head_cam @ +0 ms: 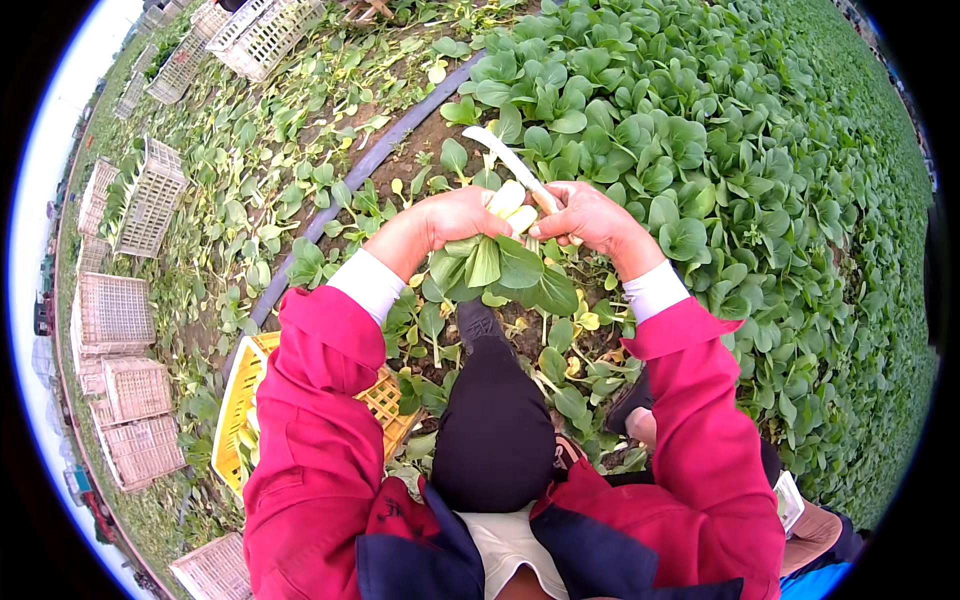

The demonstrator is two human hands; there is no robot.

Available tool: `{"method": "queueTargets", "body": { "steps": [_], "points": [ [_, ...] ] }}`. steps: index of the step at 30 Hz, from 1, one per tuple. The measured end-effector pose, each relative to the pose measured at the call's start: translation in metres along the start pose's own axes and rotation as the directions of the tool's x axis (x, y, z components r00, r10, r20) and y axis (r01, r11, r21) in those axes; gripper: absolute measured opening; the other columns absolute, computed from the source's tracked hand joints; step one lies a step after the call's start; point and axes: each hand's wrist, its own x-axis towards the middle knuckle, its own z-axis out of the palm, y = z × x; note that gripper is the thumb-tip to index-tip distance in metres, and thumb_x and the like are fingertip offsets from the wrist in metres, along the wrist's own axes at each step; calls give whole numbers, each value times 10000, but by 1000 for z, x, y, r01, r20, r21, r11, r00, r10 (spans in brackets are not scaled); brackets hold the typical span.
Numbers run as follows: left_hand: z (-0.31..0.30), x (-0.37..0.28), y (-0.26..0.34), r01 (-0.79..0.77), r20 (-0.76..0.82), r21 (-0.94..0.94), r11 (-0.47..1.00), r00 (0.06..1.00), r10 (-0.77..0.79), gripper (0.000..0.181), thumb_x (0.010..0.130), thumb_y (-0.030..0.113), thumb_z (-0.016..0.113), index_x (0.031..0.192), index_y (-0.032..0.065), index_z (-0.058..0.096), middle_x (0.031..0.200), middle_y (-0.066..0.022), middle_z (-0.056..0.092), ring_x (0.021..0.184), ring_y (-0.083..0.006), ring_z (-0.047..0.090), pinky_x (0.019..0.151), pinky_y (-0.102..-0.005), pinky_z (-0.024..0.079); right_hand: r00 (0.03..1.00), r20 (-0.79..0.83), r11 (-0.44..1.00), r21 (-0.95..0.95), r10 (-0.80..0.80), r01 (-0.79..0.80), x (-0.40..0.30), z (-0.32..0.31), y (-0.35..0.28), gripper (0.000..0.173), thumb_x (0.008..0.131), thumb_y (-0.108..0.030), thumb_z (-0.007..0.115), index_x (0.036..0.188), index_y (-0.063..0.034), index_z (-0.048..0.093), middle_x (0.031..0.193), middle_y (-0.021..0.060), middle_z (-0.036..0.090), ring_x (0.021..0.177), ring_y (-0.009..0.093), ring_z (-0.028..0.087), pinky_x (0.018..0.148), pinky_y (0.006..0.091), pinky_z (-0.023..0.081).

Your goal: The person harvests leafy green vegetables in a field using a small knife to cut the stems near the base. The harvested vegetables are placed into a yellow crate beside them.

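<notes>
My left hand [466,217] grips a bunch of bok choy [516,262], its pale stem bases pointing up and away from me and its green leaves hanging towards me. Close on its right, my right hand [592,217] is closed around the short handle of a curved harvesting knife [504,154]. The blade slants up and left, beyond the pale stems. Thumb and fingertips of the right hand are also at a thin stalk beside the bunch; whether they pinch it I cannot tell. Below the bunch shows my dark shoe [478,322].
Dense standing bok choy [720,157] fills the right side. A dark flat hose [390,142] crosses the leaf-strewn ground. A yellow plastic crate [227,431] holding vegetables stands by my left arm. Pale crates [116,307] line the far left. Part of another person [821,529] shows lower right.
</notes>
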Motion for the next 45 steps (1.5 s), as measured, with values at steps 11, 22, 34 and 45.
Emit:
{"method": "queueTargets", "body": {
  "steps": [11, 22, 34, 45],
  "points": [
    [-40, -89, -4, -119, 159, 49, 992, 981, 110, 360, 812, 78, 726, 1138, -27, 614, 982, -48, 686, 865, -139, 662, 814, -290, 522, 994, -68, 932, -358, -80, 50, 33, 39, -15, 231, 742, -71, 743, 956, -30, 666, 758, -22, 616, 595, 62, 499, 533, 235, 407],
    [-69, -343, -85, -269, -862, -29, 963, 495, 112, 301, 872, 42, 691, 1144, 33, 562, 923, -43, 631, 791, -132, 611, 749, -260, 511, 903, -378, 691, -709, -206, -139, -21, -109, 112, 444, 749, -76, 802, 1151, 32, 650, 768, 23, 564, 683, 120, 471, 665, 267, 451],
    [-17, -385, -156, -134, -990, -9, 991, 139, 10, 237, 868, 74, 720, 1086, 20, 645, 912, 15, 634, 781, -77, 568, 722, -243, 475, 890, -442, 654, -707, -114, -268, -82, -118, 146, 441, 742, -19, 796, 1150, 39, 638, 811, -7, 541, 725, 112, 464, 697, 253, 443],
    [4, -431, -160, -41, -995, 87, 995, -57, 84, 166, 928, 103, 672, 1045, 4, 610, 863, -26, 672, 739, -99, 617, 723, -266, 519, 896, -427, 521, -796, -123, -308, -168, -166, 133, 468, 770, -8, 761, 1209, 52, 611, 795, 40, 560, 695, 145, 487, 691, 280, 450]
  ]
}}
